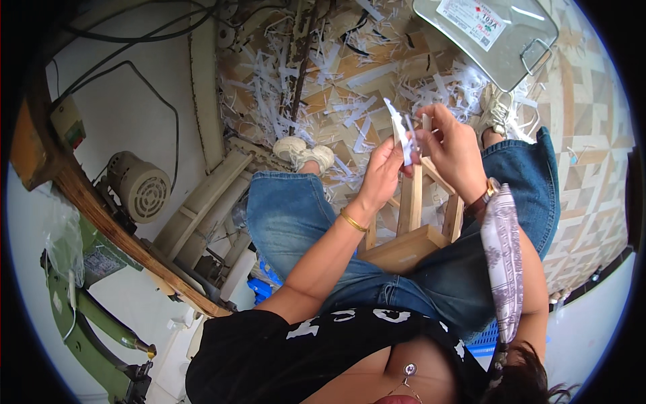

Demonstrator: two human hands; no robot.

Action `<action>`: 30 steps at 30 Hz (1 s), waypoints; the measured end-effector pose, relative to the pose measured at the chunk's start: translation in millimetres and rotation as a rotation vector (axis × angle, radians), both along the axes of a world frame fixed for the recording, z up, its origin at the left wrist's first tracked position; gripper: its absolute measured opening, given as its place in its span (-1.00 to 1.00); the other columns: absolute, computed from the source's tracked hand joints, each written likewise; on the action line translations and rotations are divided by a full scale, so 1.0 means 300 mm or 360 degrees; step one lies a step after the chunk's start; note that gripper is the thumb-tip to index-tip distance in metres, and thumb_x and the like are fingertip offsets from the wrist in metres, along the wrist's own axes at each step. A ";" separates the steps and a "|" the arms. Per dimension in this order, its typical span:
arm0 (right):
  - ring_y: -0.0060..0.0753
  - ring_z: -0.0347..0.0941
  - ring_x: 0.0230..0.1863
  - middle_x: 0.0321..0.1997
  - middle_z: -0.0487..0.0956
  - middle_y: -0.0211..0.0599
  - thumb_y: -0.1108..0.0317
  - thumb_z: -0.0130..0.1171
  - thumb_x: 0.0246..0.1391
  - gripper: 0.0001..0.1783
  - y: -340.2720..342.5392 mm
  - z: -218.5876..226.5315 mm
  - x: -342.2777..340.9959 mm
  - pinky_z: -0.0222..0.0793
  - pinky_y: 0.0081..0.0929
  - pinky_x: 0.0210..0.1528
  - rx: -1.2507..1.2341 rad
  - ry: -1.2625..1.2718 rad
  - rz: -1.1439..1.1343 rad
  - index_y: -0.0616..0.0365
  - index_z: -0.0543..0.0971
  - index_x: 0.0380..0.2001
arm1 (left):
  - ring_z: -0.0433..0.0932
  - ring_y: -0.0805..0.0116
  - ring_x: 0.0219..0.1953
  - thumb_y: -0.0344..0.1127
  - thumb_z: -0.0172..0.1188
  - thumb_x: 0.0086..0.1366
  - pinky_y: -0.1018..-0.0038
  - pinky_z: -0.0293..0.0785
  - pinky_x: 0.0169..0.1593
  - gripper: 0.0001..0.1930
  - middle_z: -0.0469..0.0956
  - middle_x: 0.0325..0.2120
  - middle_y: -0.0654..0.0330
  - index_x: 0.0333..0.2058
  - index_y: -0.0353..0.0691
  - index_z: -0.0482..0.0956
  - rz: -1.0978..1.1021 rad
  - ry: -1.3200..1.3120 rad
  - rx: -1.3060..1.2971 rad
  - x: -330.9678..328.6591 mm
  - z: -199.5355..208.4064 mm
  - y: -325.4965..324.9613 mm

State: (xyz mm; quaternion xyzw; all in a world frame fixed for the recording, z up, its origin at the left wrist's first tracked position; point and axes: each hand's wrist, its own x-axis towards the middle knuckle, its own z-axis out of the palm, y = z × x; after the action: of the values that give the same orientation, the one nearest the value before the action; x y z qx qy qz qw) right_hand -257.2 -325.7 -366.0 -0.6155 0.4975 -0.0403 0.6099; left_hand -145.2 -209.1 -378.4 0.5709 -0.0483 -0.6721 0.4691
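Observation:
My left hand [385, 168], a gold bangle at its wrist, pinches a thin white piece [398, 128] that sticks up from the fingers with a ragged, pointed top. Close against it on the right is my right hand [449, 141], its thumb and fingers bent inward. A narrow greyish sliver [426, 122] shows at those fingertips, too small to tell its kind. Both hands are held in the air above a small wooden stool [404, 250] between my jeans-clad knees.
White strips and shavings [363, 111] litter the patterned floor. A square metal tin [518, 47] with a wire handle stands at the far right. At left are a wooden table edge [138, 246], a motor [140, 187], black cables and a green machine [87, 337].

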 end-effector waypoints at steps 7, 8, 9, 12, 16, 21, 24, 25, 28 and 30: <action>-0.75 0.38 -0.58 -0.54 0.53 -0.46 0.38 0.12 0.03 -0.89 -0.044 0.080 0.036 0.34 -0.73 -0.61 0.0739 -0.0411 -0.0309 0.19 0.46 -0.46 | 0.20 0.68 -0.62 -0.15 -0.09 0.34 0.70 0.22 -0.51 -0.65 0.23 -0.66 0.44 -0.08 -0.30 0.40 0.0123 -0.0162 0.0340 0.081 0.319 0.074; -0.73 0.37 -0.60 -0.52 0.52 -0.48 0.36 0.13 0.03 -0.89 -0.009 0.132 0.060 0.38 -0.73 -0.59 0.0903 -0.0585 -0.0408 0.16 0.47 -0.46 | 0.05 0.70 -0.71 -0.12 -0.03 0.31 0.72 0.10 -0.62 -0.68 0.06 -0.74 0.50 -0.19 -0.28 0.44 0.0123 -0.0417 0.0357 0.076 0.383 0.077; -0.73 0.36 -0.58 -0.50 0.51 -0.51 0.36 0.15 0.02 -0.90 0.018 0.213 0.100 0.41 -0.70 -0.58 0.1070 -0.0663 -0.0399 0.14 0.49 -0.47 | 0.05 0.70 -0.71 -0.12 -0.03 0.31 0.72 0.10 -0.62 -0.68 0.06 -0.74 0.50 -0.19 -0.28 0.44 0.0174 -0.0444 0.0319 0.093 0.434 0.083; -0.75 0.38 -0.49 -0.46 0.51 -0.52 0.37 0.17 0.00 -0.92 0.128 0.364 0.210 0.37 -0.74 -0.53 0.1136 -0.0893 -0.0187 0.13 0.52 -0.46 | 0.10 0.73 -0.74 -0.05 0.10 0.22 0.71 0.01 -0.67 -0.66 0.16 -0.78 0.50 -0.38 -0.27 0.48 0.0210 -0.0365 0.0170 0.159 0.532 0.143; -0.74 0.37 -0.45 -0.45 0.50 -0.52 0.38 0.16 0.01 -0.93 0.213 0.404 0.277 0.33 -0.75 -0.50 0.1199 -0.1172 -0.0108 0.13 0.53 -0.45 | 0.05 0.71 -0.78 -0.19 0.10 0.22 0.71 -0.01 -0.68 -0.75 0.12 -0.81 0.49 -0.52 -0.25 0.49 0.0505 -0.0631 -0.0037 0.192 0.594 0.207; -0.68 0.44 -0.50 -0.59 0.49 -0.48 0.34 0.19 0.00 -0.86 0.291 0.430 0.238 0.30 -0.73 -0.52 0.1016 -0.0979 0.0207 0.15 0.51 -0.54 | 0.04 0.71 -0.79 -0.18 0.04 0.26 0.71 0.01 -0.68 -0.71 0.11 -0.83 0.51 -0.47 -0.32 0.52 0.0451 -0.0529 -0.0083 0.166 0.569 0.350; -0.66 0.47 -0.44 -0.50 0.53 -0.49 0.37 0.14 0.03 -0.91 0.382 0.448 0.189 0.28 -0.76 -0.46 0.1079 -0.0922 0.0282 0.14 0.54 -0.48 | 0.05 0.70 -0.81 -0.22 0.03 0.25 0.70 0.00 -0.70 -0.73 0.13 -0.84 0.50 -0.53 -0.28 0.49 0.0447 -0.0585 -0.0185 0.144 0.597 0.432; -0.70 0.43 -0.43 -0.47 0.53 -0.50 0.39 0.16 0.01 -0.93 0.411 0.472 0.182 0.28 -0.76 -0.43 0.1076 -0.1000 0.0249 0.15 0.56 -0.44 | 0.06 0.70 -0.82 -0.24 0.03 0.25 0.70 -0.01 -0.72 -0.74 0.15 -0.84 0.49 -0.55 -0.27 0.47 0.0561 -0.0532 -0.0169 0.141 0.592 0.460; -0.73 0.32 -0.47 -0.41 0.51 -0.49 0.44 0.15 0.01 -0.94 0.520 0.520 0.177 0.26 -0.74 -0.38 0.0522 -0.1116 0.0266 0.20 0.55 -0.44 | 0.08 0.69 -0.82 -0.26 0.04 0.22 0.69 -0.03 -0.74 -0.74 0.19 -0.84 0.46 -0.60 -0.26 0.44 0.0781 -0.0531 -0.0116 0.141 0.589 0.525; -0.71 0.34 -0.41 -0.35 0.52 -0.44 0.43 0.15 0.01 -0.93 0.536 0.603 0.152 0.28 -0.72 -0.35 0.0241 -0.1223 0.0327 0.21 0.54 -0.44 | 0.05 0.69 -0.83 -0.25 0.03 0.22 0.68 -0.05 -0.74 -0.74 0.17 -0.84 0.47 -0.57 -0.30 0.44 0.0813 -0.0614 0.0013 0.197 0.530 0.597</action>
State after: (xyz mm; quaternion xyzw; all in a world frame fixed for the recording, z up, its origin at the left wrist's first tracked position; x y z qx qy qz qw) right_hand -211.5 -164.8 -185.1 -0.5555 0.1708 -0.1694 0.7960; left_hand -86.1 -30.0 -219.4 0.6832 0.0111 -0.4121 0.6027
